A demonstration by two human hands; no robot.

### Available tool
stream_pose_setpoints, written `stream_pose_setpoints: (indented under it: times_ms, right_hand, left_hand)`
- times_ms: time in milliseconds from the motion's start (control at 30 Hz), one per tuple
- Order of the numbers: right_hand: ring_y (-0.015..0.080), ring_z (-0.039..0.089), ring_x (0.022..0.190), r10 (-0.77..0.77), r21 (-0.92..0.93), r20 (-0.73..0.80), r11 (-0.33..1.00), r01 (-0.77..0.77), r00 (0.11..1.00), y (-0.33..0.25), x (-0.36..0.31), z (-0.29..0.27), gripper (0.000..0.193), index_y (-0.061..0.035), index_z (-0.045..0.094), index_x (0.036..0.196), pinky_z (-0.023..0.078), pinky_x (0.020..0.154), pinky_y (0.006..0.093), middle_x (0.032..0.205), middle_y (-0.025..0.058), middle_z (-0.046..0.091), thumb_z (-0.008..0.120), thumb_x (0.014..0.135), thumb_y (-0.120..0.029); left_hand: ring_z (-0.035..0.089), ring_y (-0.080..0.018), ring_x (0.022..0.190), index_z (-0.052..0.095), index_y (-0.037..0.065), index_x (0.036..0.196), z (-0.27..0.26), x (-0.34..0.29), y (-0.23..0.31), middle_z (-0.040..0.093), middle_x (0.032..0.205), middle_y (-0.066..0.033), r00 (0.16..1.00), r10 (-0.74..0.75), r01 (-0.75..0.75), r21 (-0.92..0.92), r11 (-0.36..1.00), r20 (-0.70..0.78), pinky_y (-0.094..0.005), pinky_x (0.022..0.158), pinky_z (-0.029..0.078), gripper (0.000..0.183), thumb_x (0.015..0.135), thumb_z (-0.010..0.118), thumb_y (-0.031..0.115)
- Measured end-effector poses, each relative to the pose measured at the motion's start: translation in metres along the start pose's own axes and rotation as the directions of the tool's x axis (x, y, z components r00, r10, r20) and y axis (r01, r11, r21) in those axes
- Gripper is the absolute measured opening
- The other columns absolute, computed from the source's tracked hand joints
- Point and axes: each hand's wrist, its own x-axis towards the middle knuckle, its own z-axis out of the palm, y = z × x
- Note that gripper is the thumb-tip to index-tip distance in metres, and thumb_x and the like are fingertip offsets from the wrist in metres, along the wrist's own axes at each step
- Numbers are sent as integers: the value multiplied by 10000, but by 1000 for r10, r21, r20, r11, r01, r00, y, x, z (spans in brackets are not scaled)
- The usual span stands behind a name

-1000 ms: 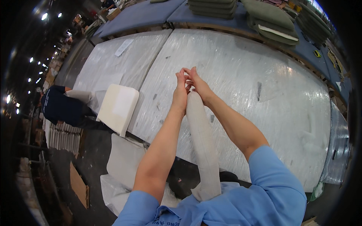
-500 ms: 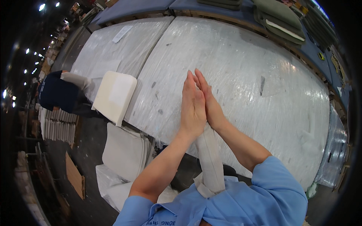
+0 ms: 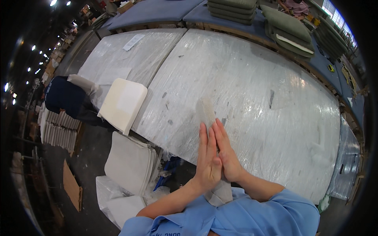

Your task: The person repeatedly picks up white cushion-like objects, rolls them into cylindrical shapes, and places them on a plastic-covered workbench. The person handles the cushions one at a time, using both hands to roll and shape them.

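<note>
A long, narrow piece of light grey fabric (image 3: 206, 111), perhaps a folded cover, stands out past my fingertips, and its lower end lies against my blue shirt. My left hand (image 3: 207, 159) and my right hand (image 3: 229, 157) press it between their palms from either side, fingers straight and pointing away from me. What lies between the palms is mostly hidden. Under and beyond my hands spreads a wide surface wrapped in clear plastic film (image 3: 256, 114).
At left, a cream foam cushion (image 3: 124, 101) lies on the wrapped surface's edge, above stacked light pads (image 3: 128, 159). A bent-over person in dark clothes (image 3: 65, 96) works beyond it. Green cushions (image 3: 289, 29) sit on a blue table (image 3: 157, 13). Cardboard (image 3: 73, 185) rests on the floor.
Both hands have drawn back toward my body along the fabric, which now shows beyond the fingertips. Earlier it hung below my wrists. My view has tilted slightly upward.
</note>
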Motion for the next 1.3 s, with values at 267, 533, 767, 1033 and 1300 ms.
stream_pose_setpoints:
  times_ms: [267,533,767,1033,1300]
  right_hand:
    - [347,379,1453,62,-22,-91,998,-64,994,-8,-39,-1,678,56,364,1580,269,1215,455,1584,251,381,399,1093,-414]
    - [172,543,1164,372,317,-211,901,-297,904,101,167,-62,722,-138,617,1453,393,1053,385,1236,39,629,364,1068,-694]
    - [283,428,1424,384,479,10,809,-341,923,101,189,-22,810,-144,458,1587,296,1210,443,1506,134,506,333,1052,-738]
    - [348,122,1615,126,200,-125,975,-100,984,47,89,-12,865,-19,116,1674,97,1301,455,1742,209,115,258,1098,-649]
    - [373,33,1627,26,77,-79,997,-20,997,4,15,10,906,49,54,1660,56,1302,459,1749,237,42,248,1097,-634]
  left_hand:
    - [134,-449,1604,211,-68,1640,-26,-49,13,89,1715,-330,984,-32,26,33,999,174,-507,1280,143,904,1089,190,649]
    - [424,-317,1485,371,72,1623,-73,74,-54,499,1567,-191,949,-305,262,-335,905,-80,-474,1190,318,802,1103,189,656]
    - [245,-333,1574,121,70,1686,-36,144,-67,243,1702,-224,946,-317,282,-300,911,-72,-439,1275,193,773,1119,246,579]
    - [69,-352,1617,-63,-62,1644,-5,68,-37,16,1729,-283,954,-297,292,-101,951,-41,-413,1295,126,716,1132,358,209]
    - [8,-352,1615,-145,-101,1611,-3,0,0,-27,1717,-302,966,-259,259,-89,962,13,-438,1299,88,719,1130,324,157]
